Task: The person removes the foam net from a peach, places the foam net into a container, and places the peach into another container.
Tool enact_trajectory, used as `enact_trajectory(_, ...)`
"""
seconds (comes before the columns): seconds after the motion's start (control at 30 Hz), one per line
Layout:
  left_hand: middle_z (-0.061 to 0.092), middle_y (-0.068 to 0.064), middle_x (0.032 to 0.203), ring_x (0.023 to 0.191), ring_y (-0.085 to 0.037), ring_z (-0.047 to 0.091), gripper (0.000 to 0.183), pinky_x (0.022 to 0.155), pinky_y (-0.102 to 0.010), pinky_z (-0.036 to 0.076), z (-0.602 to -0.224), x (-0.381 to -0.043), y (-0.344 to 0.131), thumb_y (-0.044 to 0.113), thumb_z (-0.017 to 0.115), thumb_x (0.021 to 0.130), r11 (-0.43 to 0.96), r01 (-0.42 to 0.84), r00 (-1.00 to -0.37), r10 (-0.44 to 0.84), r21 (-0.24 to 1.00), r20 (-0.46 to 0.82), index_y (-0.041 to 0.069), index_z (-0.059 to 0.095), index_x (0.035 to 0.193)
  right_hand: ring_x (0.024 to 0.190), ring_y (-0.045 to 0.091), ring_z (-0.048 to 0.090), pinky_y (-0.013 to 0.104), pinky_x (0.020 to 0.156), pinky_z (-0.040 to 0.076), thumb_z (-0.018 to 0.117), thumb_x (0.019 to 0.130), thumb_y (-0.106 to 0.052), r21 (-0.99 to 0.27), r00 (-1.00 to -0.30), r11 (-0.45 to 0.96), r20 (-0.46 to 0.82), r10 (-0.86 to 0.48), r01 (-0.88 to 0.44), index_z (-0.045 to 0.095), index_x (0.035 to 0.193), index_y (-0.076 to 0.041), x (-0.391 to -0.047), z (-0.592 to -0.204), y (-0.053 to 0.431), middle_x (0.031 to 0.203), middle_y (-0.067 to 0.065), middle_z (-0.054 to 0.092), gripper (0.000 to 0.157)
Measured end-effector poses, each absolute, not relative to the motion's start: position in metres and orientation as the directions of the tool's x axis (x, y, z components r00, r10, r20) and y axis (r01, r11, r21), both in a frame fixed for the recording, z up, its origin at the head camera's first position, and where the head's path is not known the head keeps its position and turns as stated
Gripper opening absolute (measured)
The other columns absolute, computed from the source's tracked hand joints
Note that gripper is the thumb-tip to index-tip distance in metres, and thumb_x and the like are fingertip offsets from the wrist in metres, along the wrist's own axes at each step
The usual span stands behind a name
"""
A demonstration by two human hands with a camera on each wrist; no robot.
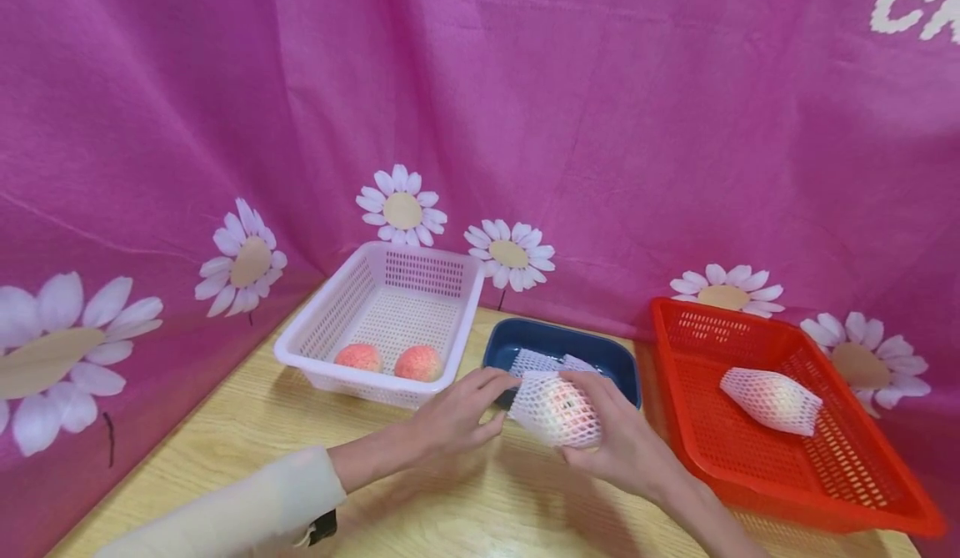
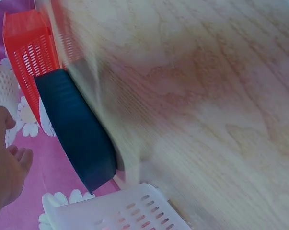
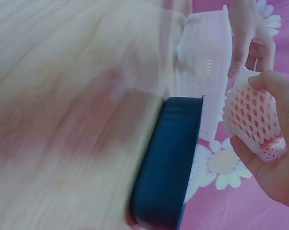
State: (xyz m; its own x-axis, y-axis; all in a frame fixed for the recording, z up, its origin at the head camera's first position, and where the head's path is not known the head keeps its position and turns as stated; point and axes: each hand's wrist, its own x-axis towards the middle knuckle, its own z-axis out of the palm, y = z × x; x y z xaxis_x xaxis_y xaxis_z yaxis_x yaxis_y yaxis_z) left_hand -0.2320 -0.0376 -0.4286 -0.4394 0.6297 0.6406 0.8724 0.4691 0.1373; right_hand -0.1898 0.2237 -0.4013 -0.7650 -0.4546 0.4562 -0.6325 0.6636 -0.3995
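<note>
One peach (image 1: 566, 410) sat inside foam net (image 1: 530, 398), gripped by right hand (image 1: 621, 431) above tabletop (image 1: 420, 504) | left hand (image 1: 459, 414) was at net's end, pinch unclear | step seemed sleeving; next likely needed tugging net snug

The left forearm (image 1: 262, 495), sleeved almost to the wrist (image 1: 356, 458), slants inward to the left hand (image 1: 459, 414), whose fingers (image 1: 487, 380) bend slightly, the thumb (image 1: 491, 430) apart from them. The right forearm (image 1: 693, 500), bare where it shows, angles in opposite; the right hand (image 1: 622, 439) curves in a grip, thumb facing fingers. Both hands are close together.
</note>
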Motion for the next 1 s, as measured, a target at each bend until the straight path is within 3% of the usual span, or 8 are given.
enact_trajectory(0.2, 0.066, -0.011, 0.115, 0.108, -0.022, 0.063, 0.028, 0.099, -0.027, 0.047, -0.423, -0.235, -0.034, 0.001, 0.070, 0.088, 0.429, 0.898, -0.366, 0.599, 0.101, 0.712, 0.001, 0.067, 0.115, 0.115, 0.018, 0.050, 0.035, 0.080, 0.057, 0.094, 0.062, -0.019, -0.361, -0.726, 0.648, 0.499, -0.473, -0.671, 0.046, 0.141, -0.017, -0.190, -0.394, 0.227, 0.136, 0.004, 0.050, 0.093)
enact_trajectory(0.53, 0.063, -0.012, 0.119, 0.111, -0.022, 0.062, 0.035, 0.098, -0.021, 0.045, -0.404, -0.238, -0.028, 0.001, 0.075, 0.085, 0.333, 0.941, -0.252, 0.594, 0.051, 0.764, 0.001, 0.065, 0.119, 0.116, 0.015, 0.047, 0.036, 0.082, 0.057, 0.094, 0.062, -0.016, -0.330, -0.688, 0.628, 0.534, -0.491, -0.705, 0.046, 0.140, -0.015, -0.188, -0.381, 0.229, 0.134, 0.001, 0.049, 0.092)
enact_trajectory(1.0, 0.056, -0.014, 0.125, 0.111, -0.022, 0.059, 0.055, 0.096, -0.020, 0.046, -0.394, -0.234, -0.017, 0.003, 0.081, 0.075, 0.257, 0.953, -0.289, 0.628, 0.158, 0.723, -0.003, 0.057, 0.124, 0.118, 0.014, 0.046, 0.037, 0.086, 0.055, 0.093, 0.065, -0.016, -0.315, -0.685, 0.636, 0.533, -0.496, -0.705, 0.045, 0.142, -0.016, -0.189, -0.372, 0.228, 0.137, 0.000, 0.048, 0.092)
